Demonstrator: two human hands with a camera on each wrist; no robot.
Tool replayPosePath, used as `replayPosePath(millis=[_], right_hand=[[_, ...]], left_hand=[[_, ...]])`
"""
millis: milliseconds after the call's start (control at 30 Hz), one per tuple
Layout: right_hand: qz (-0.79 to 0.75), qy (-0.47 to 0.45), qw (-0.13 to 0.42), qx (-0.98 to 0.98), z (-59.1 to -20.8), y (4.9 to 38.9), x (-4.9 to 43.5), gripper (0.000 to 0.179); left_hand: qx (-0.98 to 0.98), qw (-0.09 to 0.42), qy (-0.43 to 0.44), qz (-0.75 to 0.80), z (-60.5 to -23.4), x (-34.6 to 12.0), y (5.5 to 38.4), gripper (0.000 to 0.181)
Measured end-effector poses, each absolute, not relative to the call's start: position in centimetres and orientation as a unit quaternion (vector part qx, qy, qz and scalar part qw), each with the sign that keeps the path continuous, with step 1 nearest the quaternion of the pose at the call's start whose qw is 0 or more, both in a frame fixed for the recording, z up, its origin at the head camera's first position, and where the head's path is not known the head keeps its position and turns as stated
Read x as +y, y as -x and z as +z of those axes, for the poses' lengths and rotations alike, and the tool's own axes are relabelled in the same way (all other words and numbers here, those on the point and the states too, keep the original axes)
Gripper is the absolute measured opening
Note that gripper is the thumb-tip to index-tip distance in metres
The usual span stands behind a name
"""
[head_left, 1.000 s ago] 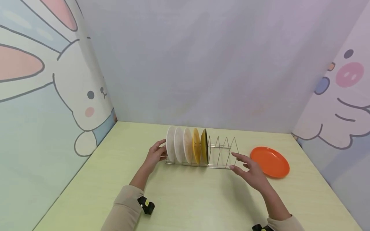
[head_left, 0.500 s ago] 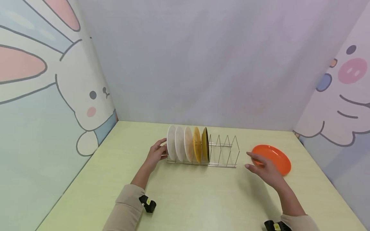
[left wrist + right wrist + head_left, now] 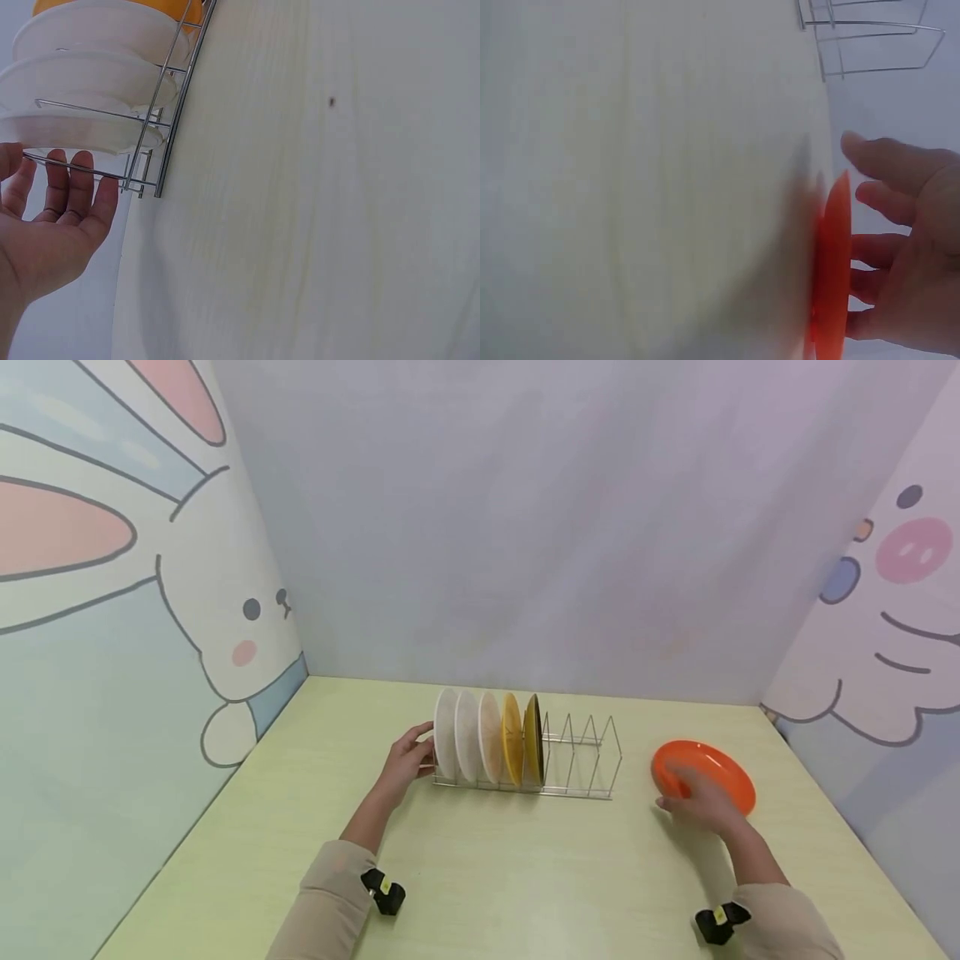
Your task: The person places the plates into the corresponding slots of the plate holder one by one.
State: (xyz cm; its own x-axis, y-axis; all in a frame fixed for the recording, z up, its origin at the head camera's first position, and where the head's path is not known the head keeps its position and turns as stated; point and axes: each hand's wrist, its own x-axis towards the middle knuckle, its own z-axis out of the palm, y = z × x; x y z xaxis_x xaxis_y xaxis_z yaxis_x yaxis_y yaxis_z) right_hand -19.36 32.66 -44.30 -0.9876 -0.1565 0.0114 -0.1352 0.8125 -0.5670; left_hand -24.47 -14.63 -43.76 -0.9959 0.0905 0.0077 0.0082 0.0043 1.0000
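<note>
A wire dish rack (image 3: pixel 577 794) stands on the table with several plates upright in its left half. From the left come white plates (image 3: pixel 467 739), a yellow plate (image 3: pixel 512 743) and a darker yellow plate with a black edge (image 3: pixel 532 743). My left hand (image 3: pixel 401 766) holds the rack's left end, thumb and fingers at the end wire (image 3: pixel 82 169) beside the outermost white plate. An orange plate (image 3: pixel 716 768) lies flat to the right of the rack. My right hand (image 3: pixel 705 806) hovers over its near left part, fingers spread and thumb apart from the rim in the right wrist view.
The rack's right-hand slots (image 3: pixel 592 752) hold no plates. Walls with cartoon animals enclose the pale table (image 3: pixel 510 877) on the left and right, and a plain wall (image 3: pixel 525 527) stands behind. Each wrist carries a small black camera mount (image 3: pixel 384 891).
My right hand has moved right from beside the rack's right end to over the orange plate, and lower. The left hand stays at the rack's left end.
</note>
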Motion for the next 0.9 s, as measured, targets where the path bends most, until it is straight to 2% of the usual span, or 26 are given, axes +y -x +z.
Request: replayPosePath(millis=[167, 300, 400, 567, 767, 900], right_hand=[[-0.237, 0.074, 0.025, 0.968, -44.8, 19.6, 33.0, 0.032], [-0.214, 0.076, 0.008, 0.974, -44.1, 19.3, 32.6, 0.032], [-0.223, 0.062, -0.058, 0.971, -43.0, 18.8, 32.1, 0.025], [-0.322, -0.043, -0.181, 0.928, -40.7, 17.8, 31.4, 0.025], [-0.489, -0.131, -0.186, 0.842, -38.5, 17.1, 29.8, 0.031], [-0.58, -0.151, -0.196, 0.776, -37.1, 16.9, 27.9, 0.024]], left_hand=[[0.708, 0.032, -0.031, 0.705, -44.1, -14.6, 24.6, 0.036], [0.71, 0.028, -0.031, 0.703, -44.1, -14.6, 24.6, 0.035], [0.711, 0.025, -0.033, 0.702, -44.0, -14.7, 24.7, 0.035], [0.71, 0.02, -0.031, 0.703, -43.9, -14.7, 24.8, 0.036], [0.711, 0.023, -0.032, 0.702, -43.8, -14.6, 24.9, 0.036], [0.71, 0.021, -0.036, 0.703, -43.9, -14.5, 24.9, 0.037]])
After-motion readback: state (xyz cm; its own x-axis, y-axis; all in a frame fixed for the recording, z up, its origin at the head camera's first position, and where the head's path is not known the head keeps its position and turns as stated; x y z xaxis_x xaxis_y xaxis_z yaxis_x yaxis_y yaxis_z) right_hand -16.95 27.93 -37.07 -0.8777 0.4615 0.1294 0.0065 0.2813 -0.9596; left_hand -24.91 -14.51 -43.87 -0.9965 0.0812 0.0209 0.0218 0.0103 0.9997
